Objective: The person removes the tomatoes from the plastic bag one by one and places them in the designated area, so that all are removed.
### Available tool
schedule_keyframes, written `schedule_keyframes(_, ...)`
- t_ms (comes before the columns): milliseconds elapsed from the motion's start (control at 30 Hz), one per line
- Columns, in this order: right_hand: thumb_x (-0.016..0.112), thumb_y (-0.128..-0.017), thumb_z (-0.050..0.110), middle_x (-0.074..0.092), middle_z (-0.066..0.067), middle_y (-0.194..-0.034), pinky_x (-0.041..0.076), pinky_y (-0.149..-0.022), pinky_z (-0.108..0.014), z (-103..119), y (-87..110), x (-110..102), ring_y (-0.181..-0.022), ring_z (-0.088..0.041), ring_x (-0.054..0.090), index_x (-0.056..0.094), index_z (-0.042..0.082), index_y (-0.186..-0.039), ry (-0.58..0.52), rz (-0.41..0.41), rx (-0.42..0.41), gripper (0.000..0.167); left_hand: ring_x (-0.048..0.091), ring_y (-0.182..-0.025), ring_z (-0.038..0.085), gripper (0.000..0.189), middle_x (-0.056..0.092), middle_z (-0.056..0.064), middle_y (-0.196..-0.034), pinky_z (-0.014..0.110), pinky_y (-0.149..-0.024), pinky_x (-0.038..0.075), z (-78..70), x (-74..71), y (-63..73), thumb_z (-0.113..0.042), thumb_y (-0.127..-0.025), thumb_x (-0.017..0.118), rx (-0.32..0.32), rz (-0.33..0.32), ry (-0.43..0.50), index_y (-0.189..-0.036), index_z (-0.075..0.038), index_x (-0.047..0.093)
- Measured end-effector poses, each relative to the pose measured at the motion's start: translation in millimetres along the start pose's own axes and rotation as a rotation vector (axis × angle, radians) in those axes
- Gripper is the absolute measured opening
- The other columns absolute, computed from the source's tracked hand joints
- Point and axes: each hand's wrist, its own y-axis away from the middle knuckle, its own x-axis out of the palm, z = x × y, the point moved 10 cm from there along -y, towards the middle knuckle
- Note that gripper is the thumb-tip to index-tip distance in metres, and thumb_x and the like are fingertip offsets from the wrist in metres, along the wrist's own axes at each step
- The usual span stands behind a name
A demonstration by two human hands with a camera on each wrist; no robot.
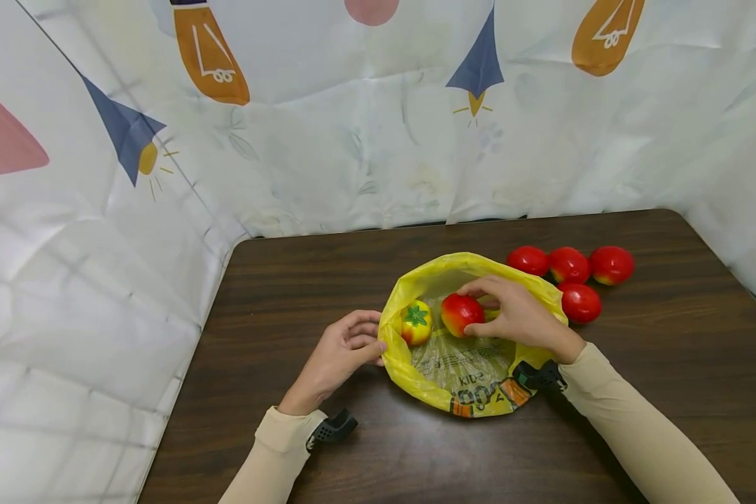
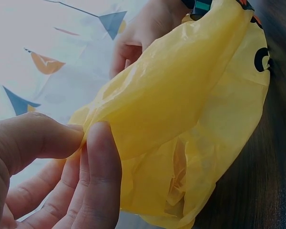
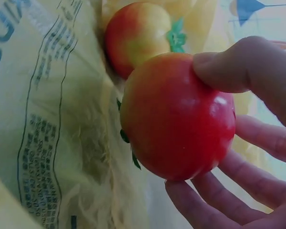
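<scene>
A yellow plastic bag (image 1: 472, 399) with printed lettering lies on the table, its mouth wide and facing up. My left hand (image 1: 346, 345) pinches the bag's left rim between thumb and index finger; the left wrist view shows the bag's edge (image 2: 148, 95) in that pinch. Inside the mouth, my right hand (image 1: 510, 311) grips a red-and-yellow toy tomato (image 1: 460, 315) by its sides. In the right wrist view this tomato (image 3: 178, 117) has green leaves on its far side. Another tomato (image 1: 416, 323), yellow and red with a green leafy top, sits in the bag at the left.
Several red tomatoes (image 1: 581, 303) lie on the dark wooden table (image 1: 277, 280) just beyond the bag's right side. A white patterned cloth (image 1: 365, 140) hangs behind the table and along its left side. Each wrist wears a black strap (image 1: 335, 427).
</scene>
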Motion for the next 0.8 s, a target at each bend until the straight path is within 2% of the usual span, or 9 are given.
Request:
schedule_keyframes(600, 0.087, -0.083, 0.012, 0.066, -0.008, -0.132, 0.060, -0.098, -0.047, 25.7, 12.0, -22.4, -0.118, -0.027, 0.066, 0.065, 0.013, -0.129, -0.144, -0.059, -0.060, 0.052, 0.072, -0.095, 0.016, 0.050, 0.065, 0.017, -0.124, 0.030, -0.081, 0.065, -2.0, 1.6, 3.0, -0.008, -0.094, 0.074, 0.001, 0.007, -0.005, -0.140, -0.007, 0.054)
schedule_keyframes(667, 0.086, -0.083, 0.010, 0.065, -0.007, -0.132, 0.060, -0.099, -0.042, 27.7, 13.3, -26.4, -0.118, -0.023, 0.065, 0.065, 0.013, -0.130, -0.160, -0.068, -0.063, 0.052, 0.072, -0.095, 0.015, 0.050, 0.065, 0.017, -0.123, 0.030, -0.080, 0.065, -2.0, 1.7, 2.9, -0.008, -0.094, 0.074, 0.003, 0.010, -0.002, -0.140, -0.007, 0.054)
schedule_keyframes(800, 0.086, -0.084, 0.009, 0.064, -0.004, -0.133, 0.059, -0.100, -0.026, 31.7, 14.8, -34.0, -0.118, -0.015, 0.063, 0.064, 0.014, -0.130, -0.199, -0.072, -0.072, 0.052, 0.072, -0.094, 0.015, 0.049, 0.065, 0.016, -0.123, 0.031, -0.081, 0.065, -2.0, 1.7, 3.0, -0.007, -0.094, 0.073, 0.005, 0.011, 0.000, -0.139, -0.007, 0.054)
